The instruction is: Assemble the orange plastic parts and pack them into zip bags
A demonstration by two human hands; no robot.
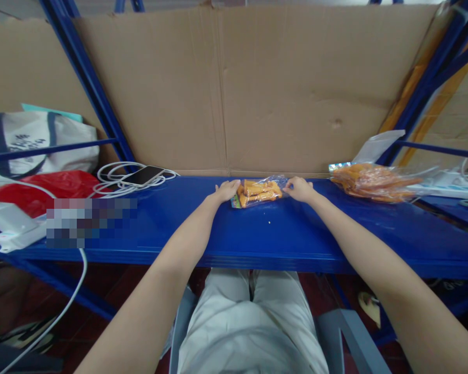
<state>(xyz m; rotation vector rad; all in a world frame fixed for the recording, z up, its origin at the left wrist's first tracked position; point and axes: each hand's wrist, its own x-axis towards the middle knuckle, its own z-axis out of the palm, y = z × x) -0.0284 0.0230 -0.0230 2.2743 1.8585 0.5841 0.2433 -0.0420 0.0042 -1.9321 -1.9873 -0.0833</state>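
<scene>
A clear plastic bag (pixel 260 192) holding several orange, stick-shaped pieces lies flat on the blue shelf top in front of me. What the orange pieces are, I cannot make out. My left hand (pixel 226 191) grips the bag's left end, where a colourful printed strip shows beneath it. At the other end, my right hand (pixel 300 189) pinches the loose clear plastic between thumb and fingers. The orange pieces sit between my two hands.
More orange items in clear plastic (pixel 368 181) lie at the right. At the left are a phone (pixel 144 176) on a coiled white cable, a red bag (pixel 50 189), a white power strip (pixel 13 223) and a canvas bag (pixel 68 137). A cardboard sheet (pixel 273 93) stands behind.
</scene>
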